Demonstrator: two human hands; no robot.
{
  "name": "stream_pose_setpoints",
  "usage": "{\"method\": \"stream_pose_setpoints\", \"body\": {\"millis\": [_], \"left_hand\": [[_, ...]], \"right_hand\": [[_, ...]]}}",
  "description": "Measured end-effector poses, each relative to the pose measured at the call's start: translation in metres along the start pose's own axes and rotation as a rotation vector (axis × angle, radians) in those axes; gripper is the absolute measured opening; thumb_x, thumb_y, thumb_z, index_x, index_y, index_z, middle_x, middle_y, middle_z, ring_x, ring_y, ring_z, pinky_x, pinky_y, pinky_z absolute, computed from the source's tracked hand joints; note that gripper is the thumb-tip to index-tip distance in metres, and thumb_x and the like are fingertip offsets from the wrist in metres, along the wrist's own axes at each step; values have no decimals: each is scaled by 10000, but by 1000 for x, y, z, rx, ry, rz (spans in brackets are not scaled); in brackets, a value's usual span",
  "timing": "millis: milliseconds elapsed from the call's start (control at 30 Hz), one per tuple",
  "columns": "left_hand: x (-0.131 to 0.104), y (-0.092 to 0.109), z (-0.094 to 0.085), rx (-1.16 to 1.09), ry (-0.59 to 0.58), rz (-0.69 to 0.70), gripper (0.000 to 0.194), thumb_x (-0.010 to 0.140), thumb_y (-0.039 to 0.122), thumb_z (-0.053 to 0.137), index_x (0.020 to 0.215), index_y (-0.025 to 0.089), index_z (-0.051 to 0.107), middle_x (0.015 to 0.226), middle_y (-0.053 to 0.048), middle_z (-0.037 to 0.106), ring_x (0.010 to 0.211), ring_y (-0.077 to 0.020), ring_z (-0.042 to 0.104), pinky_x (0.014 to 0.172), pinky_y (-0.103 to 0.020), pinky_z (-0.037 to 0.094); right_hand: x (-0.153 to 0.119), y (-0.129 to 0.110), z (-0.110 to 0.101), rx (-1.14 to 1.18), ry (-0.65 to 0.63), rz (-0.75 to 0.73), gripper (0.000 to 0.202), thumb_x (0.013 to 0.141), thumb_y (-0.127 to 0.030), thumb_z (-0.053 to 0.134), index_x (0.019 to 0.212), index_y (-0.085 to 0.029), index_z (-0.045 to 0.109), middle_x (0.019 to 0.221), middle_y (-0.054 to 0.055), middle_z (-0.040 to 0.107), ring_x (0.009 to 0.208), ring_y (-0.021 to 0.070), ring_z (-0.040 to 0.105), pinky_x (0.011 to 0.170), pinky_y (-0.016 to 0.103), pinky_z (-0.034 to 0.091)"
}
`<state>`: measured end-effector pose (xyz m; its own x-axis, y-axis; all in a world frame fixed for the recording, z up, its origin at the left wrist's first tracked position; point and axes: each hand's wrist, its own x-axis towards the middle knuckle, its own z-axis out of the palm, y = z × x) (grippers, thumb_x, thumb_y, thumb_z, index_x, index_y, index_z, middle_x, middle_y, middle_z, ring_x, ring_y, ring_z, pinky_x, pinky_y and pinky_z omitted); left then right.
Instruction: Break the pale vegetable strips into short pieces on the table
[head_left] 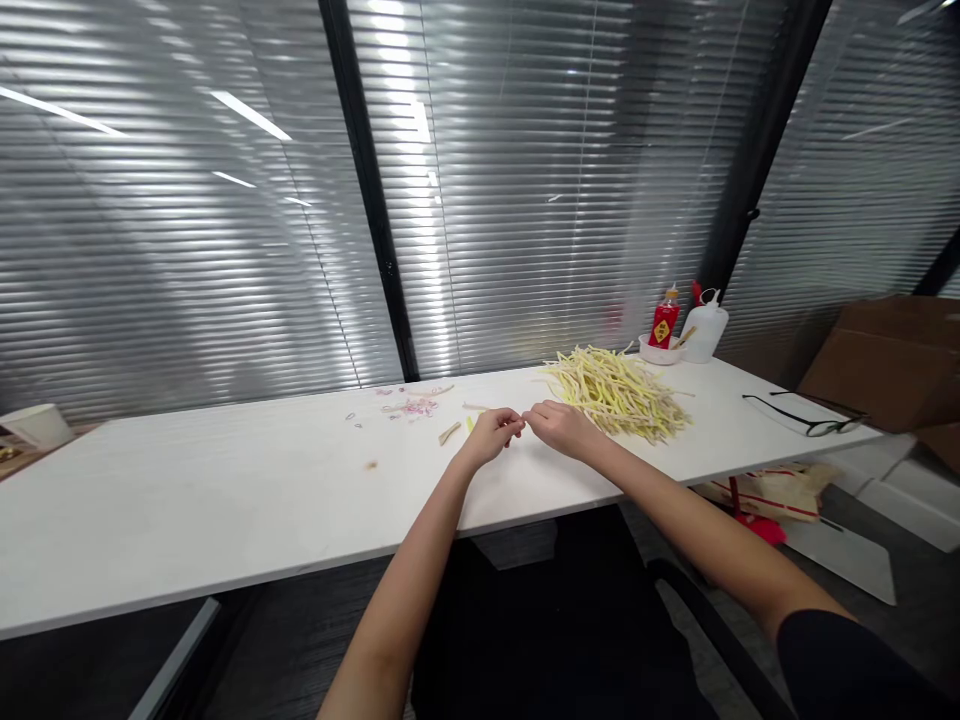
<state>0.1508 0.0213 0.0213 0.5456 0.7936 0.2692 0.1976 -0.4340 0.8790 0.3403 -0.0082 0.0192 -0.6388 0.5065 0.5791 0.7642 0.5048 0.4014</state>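
Over the white table (247, 500), my left hand (493, 436) and my right hand (561, 427) meet with bent, closed fingertips. Whatever they pinch is too small or hidden to make out. Just right of my right hand lies a large heap of thin pale-yellow strips (619, 390). Left of my left hand are a short tan piece (449, 433) and a small bright yellow piece (470, 424). Farther back is a loose scatter of small pinkish loops (420, 407), which look like rubber bands.
At the back right stand a red-labelled bottle (663, 322) in a pale bowl (654, 353) and a white squeeze bottle (705, 332). Eyeglasses (817, 426) lie near the right end, beside a cardboard box (885, 350). A white cup (39, 427) is at far left. Blinds (510, 200) rise behind the table.
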Motion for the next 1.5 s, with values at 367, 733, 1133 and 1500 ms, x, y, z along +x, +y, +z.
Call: {"method": "stream_pose_setpoints", "body": {"millis": [367, 733, 1133, 1500], "left_hand": [[1, 6, -4, 60, -276, -229, 95, 650, 233, 577, 609, 148, 584, 530, -7, 567, 422, -83, 399, 436, -232, 305], [-5, -27, -8, 589, 298, 328, 346, 843, 209, 472, 1176, 179, 559, 1197, -134, 591, 1147, -257, 512, 988, -446, 390], [-21, -78, -52, 904, 393, -519, 206, 862, 207, 425, 933, 135, 604, 1057, -176, 578, 999, -288, 560, 792, -361, 434], [-12, -90, -54, 423, 696, -400, 272, 855, 321, 477, 1093, 194, 509, 812, -43, 639, 815, -203, 625, 757, -326, 448]], "right_hand": [[-22, -11, 3, -26, -176, -150, 226, 906, -84, 406, 861, -161, 614, 784, 64, 598, 687, 148, 475, 559, 272, 249], [-19, 43, -13, 45, -246, 416, 198, 894, -185, 443, 893, -192, 641, 878, 72, 644, 689, 152, 553, 568, 260, 288], [-47, 147, 17, 13, 46, 945, 318, 893, -305, 478, 1120, -122, 605, 1041, 204, 591, 916, 289, 555, 763, 407, 366], [63, -24, 99, 434, -458, 768, 634, 830, -638, 454, 1199, -137, 576, 1221, 181, 574, 1134, 317, 491, 896, 404, 380]]}}
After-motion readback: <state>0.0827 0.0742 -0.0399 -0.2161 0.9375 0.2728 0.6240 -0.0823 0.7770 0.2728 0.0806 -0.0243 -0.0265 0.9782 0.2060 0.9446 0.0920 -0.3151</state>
